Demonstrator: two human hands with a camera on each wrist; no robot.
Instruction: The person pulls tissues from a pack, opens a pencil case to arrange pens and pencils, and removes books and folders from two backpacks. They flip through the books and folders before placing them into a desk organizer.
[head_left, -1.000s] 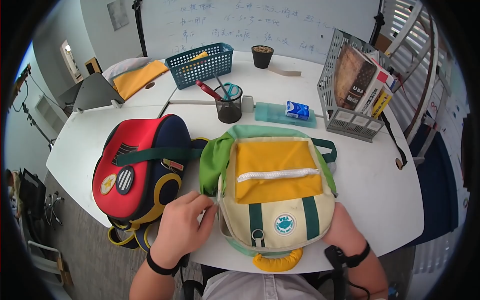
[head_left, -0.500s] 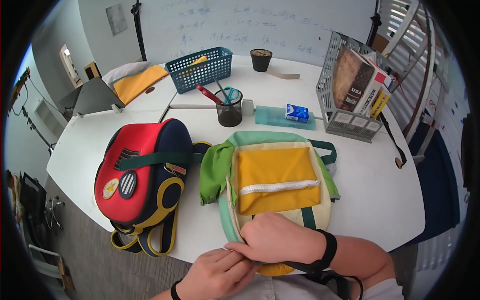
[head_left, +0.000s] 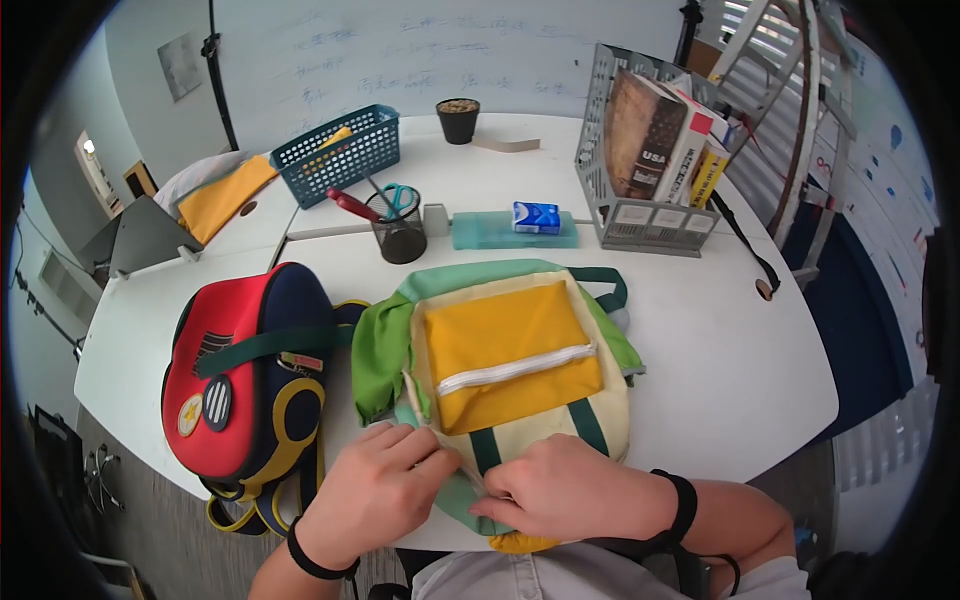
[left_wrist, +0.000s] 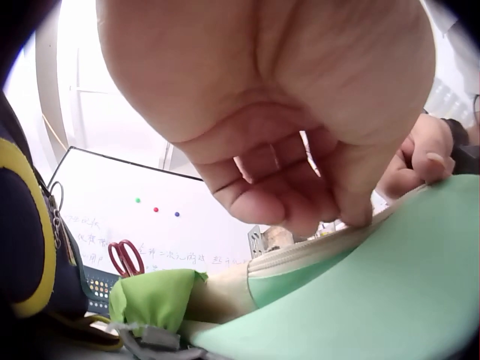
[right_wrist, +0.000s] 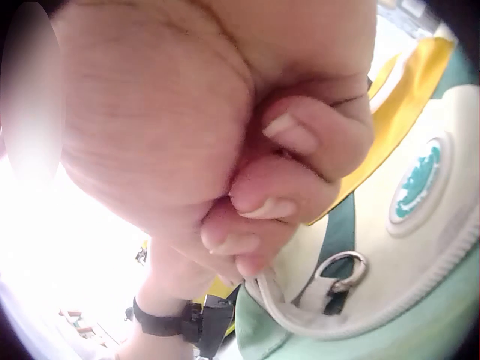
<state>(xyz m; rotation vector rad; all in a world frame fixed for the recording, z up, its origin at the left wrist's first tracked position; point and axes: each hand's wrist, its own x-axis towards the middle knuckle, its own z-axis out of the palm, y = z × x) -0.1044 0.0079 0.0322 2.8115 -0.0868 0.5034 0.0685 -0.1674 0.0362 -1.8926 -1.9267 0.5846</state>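
Observation:
A cream, yellow and green backpack (head_left: 512, 335) lies on the table in front of me, its handle toward my body. My left hand (head_left: 385, 488) is at its lower left side, thumb and fingertips pinching the zippered edge (left_wrist: 300, 253). Close beside it, my right hand (head_left: 580, 490) has curled fingers and pinches the same edge near the bottom corner. In the right wrist view, the white piping (right_wrist: 281, 319) runs out from under those fingertips. A metal ring (right_wrist: 351, 268) and a round teal badge (right_wrist: 418, 184) show on the front panel. The zipper pull is hidden.
To the left stands a red and navy backpack (head_left: 225, 330). Behind are a mesh pen cup (head_left: 398, 240), a teal case (head_left: 485, 232) with a blue packet (head_left: 536, 217) on it, a teal basket (head_left: 340, 165), a small pot (head_left: 458, 122) and a grey rack of books (head_left: 645, 225).
My right hand came from the backpack's right side across to its lower left edge. My left hand went down to the bottom corner, then back up along the left edge. The head view has shifted right.

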